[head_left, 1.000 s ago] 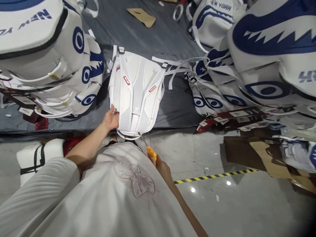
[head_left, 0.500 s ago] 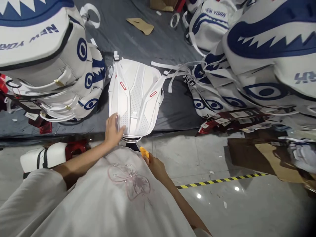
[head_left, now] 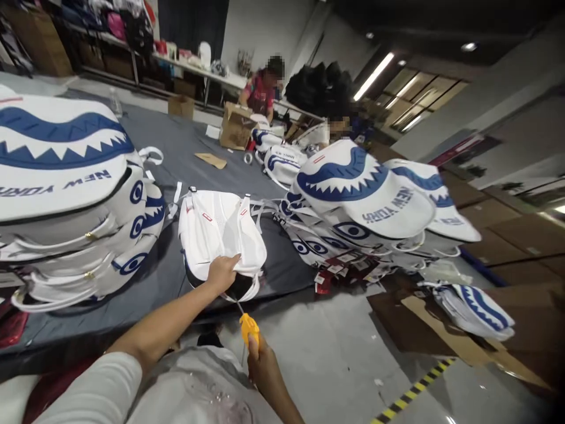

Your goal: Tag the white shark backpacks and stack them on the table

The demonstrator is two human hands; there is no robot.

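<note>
A white backpack (head_left: pixel 216 232) lies back-side up on the grey cloth (head_left: pixel 176 141), its near end at the cloth's edge. My left hand (head_left: pixel 222 273) is closed on that near end, by the top handle. Just below it, my right hand (head_left: pixel 259 360) grips a small tool with a yellow handle (head_left: pixel 249 327), whose thin metal tip points up toward the backpack's handle.
Stacks of white backpacks with blue shark-mouth prints stand at the left (head_left: pixel 66 194) and right (head_left: pixel 366 200). Cardboard boxes (head_left: pixel 236 126) and two people sit at the far end. Flattened cardboard (head_left: pixel 445 330) lies on the glossy floor, crossed by yellow-black tape (head_left: pixel 415 394).
The view has tilted up, showing the room. My left hand has shifted right along the backpack's near end, and my right hand has raised the yellow tool toward it.
</note>
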